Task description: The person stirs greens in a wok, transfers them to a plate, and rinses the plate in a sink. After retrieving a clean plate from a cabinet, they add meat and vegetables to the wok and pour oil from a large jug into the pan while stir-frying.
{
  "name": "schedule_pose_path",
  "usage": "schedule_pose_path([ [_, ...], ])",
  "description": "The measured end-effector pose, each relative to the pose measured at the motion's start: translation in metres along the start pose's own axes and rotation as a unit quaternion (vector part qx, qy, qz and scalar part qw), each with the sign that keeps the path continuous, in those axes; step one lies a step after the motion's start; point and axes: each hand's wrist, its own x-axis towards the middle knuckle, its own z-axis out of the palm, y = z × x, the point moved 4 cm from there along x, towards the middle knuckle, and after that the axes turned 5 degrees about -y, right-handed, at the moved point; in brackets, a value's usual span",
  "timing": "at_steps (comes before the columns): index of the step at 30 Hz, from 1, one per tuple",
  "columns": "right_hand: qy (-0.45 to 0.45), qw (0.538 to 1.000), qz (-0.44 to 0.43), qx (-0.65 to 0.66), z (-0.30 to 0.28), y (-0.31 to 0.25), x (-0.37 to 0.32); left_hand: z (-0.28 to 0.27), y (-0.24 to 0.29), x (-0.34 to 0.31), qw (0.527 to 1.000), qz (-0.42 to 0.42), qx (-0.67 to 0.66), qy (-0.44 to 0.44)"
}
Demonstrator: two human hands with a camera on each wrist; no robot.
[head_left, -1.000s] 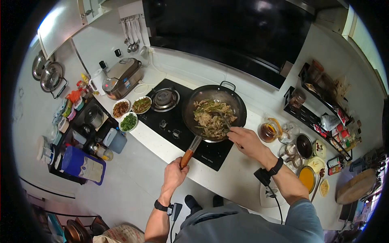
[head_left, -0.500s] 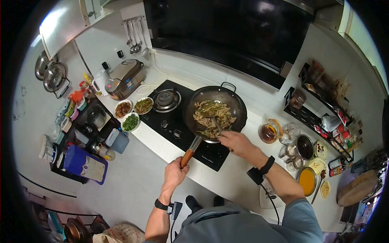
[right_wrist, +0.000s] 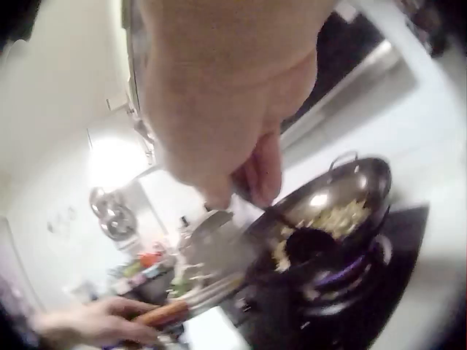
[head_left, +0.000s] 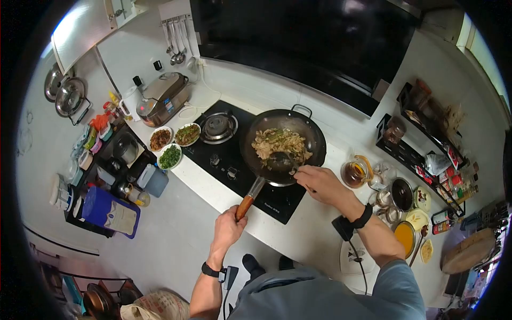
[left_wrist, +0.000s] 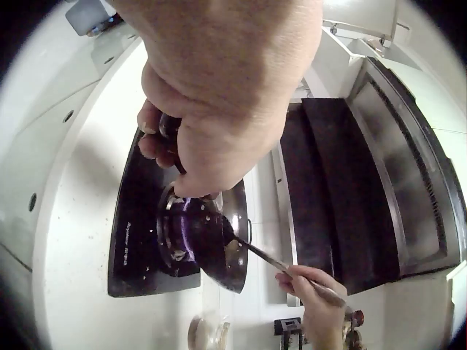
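A dark wok (head_left: pixel 314 141) sits on the right burner of the black stove, holding cooked food (head_left: pixel 277 144) in pale and green pieces. My left hand (head_left: pixel 228 228) grips its wooden handle (head_left: pixel 245 207) from the front. With my right hand (head_left: pixel 320 184) at the wok's right front rim, I hold a long-handled utensil (left_wrist: pixel 273 261), its dark head down in the wok in the left wrist view. The right wrist view shows that dark head (right_wrist: pixel 310 246) against the food, and a purple-blue flame (right_wrist: pixel 343 273) under the wok.
Three small dishes of food, one with chopped greens (head_left: pixel 169 157), stand left of the free burner (head_left: pixel 218 127). A rice cooker (head_left: pixel 162 101) is behind them. To the right are a glass pitcher (head_left: pixel 353 173), jars and a bowl of orange liquid (head_left: pixel 405 238). A black hood hangs above.
My right hand went left with the utensil, then came back right to the wok's front rim. The food has shifted toward the back of the wok. My left hand stays on the handle.
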Motion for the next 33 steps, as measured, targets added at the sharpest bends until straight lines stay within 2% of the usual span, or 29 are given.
schedule_pose_path([
  [1, 0.002, 1.0, -0.001, -0.002, -0.003, 0.005, 0.001, 0.0, -0.001, 0.0, 1.0, 0.008, 0.007, -0.004],
  [3, 0.164, 0.986, 0.04, 0.013, -0.027, 0.014, -0.008, 0.003, -0.004, 0.0, 1.0, 0.017, 0.011, -0.011],
  [4, 0.178, 0.98, 0.08, 0.023, -0.039, 0.024, -0.009, 0.003, -0.006, -0.001, 1.0, 0.021, 0.004, -0.003],
  [5, 0.177, 0.981, 0.081, 0.023, -0.044, 0.034, -0.01, 0.003, -0.007, -0.001, 1.0, 0.025, -0.003, 0.005],
  [7, 0.255, 0.941, 0.223, -0.006, -0.054, 0.065, -0.018, 0.001, -0.004, -0.002, 1.0, 0.019, 0.0, -0.002],
  [8, 0.256, 0.941, 0.221, -0.006, -0.055, 0.075, -0.017, 0.0, -0.002, -0.001, 1.0, 0.014, 0.004, -0.01],
  [9, 0.257, 0.903, 0.333, 0.086, -0.051, 0.095, -0.02, 0.0, -0.003, 0.0, 1.0, 0.014, 0.003, -0.007],
  [10, 0.252, 0.846, 0.436, 0.177, -0.041, 0.115, -0.023, 0.001, -0.005, 0.0, 1.0, 0.025, 0.006, -0.001],
  [11, 0.251, 0.847, 0.434, 0.178, -0.027, 0.132, -0.019, 0.002, -0.006, 0.0, 0.999, 0.035, 0.01, 0.004],
  [12, 0.316, 0.78, 0.435, 0.32, 0.0, 0.156, -0.02, 0.004, -0.008, 0.001, 0.999, 0.033, 0.011, 0.005],
  [13, 0.373, 0.69, 0.424, 0.453, 0.031, 0.178, -0.02, 0.005, -0.009, 0.001, 1.0, 0.03, 0.004, 0.0],
  [14, 0.381, 0.662, 0.371, 0.528, 0.057, 0.192, -0.016, 0.006, -0.009, 0.001, 1.0, 0.029, -0.003, -0.004],
  [17, 0.382, 0.651, 0.355, 0.551, 0.073, 0.161, 0.007, 0.004, -0.005, 0.0, 1.0, 0.016, 0.002, -0.019],
  [19, 0.374, 0.663, 0.349, 0.546, 0.054, 0.136, 0.009, 0.003, -0.005, 0.001, 1.0, 0.015, -0.003, -0.019],
  [21, 0.331, 0.74, 0.297, 0.505, 0.028, 0.115, 0.011, 0.005, -0.008, 0.002, 0.999, 0.021, -0.004, -0.025],
  [22, 0.33, 0.74, 0.298, 0.504, 0.016, 0.111, 0.009, 0.005, -0.008, 0.002, 0.999, 0.021, -0.006, -0.027],
  [24, 0.297, 0.793, 0.336, 0.412, -0.013, 0.114, 0.007, 0.004, -0.007, 0.002, 0.999, 0.029, -0.01, -0.02],
  [25, 0.299, 0.792, 0.338, 0.411, -0.026, 0.115, 0.004, 0.005, -0.009, 0.001, 0.999, 0.031, -0.011, -0.022],
  [27, 0.228, 0.858, 0.386, 0.25, -0.052, 0.124, 0.002, 0.006, -0.01, 0.003, 0.999, 0.046, 0.009, 0.0],
  [28, 0.215, 0.871, 0.392, 0.204, -0.058, 0.133, 0.0, 0.006, -0.009, 0.003, 0.999, 0.047, 0.008, -0.002],
  [29, 0.215, 0.871, 0.393, 0.203, -0.059, 0.136, -0.003, 0.006, -0.009, 0.003, 0.999, 0.04, 0.001, -0.005],
  [31, 0.231, 0.812, 0.455, 0.283, -0.052, 0.144, -0.013, 0.004, -0.009, 0.001, 0.999, 0.03, -0.009, -0.009],
  [32, 0.231, 0.777, 0.47, 0.348, -0.031, 0.154, -0.018, 0.003, -0.005, 0.001, 0.999, 0.03, -0.004, -0.014],
  [33, 0.23, 0.778, 0.469, 0.348, -0.006, 0.159, -0.02, 0.002, -0.003, 0.001, 0.999, 0.03, 0.002, -0.018],
])
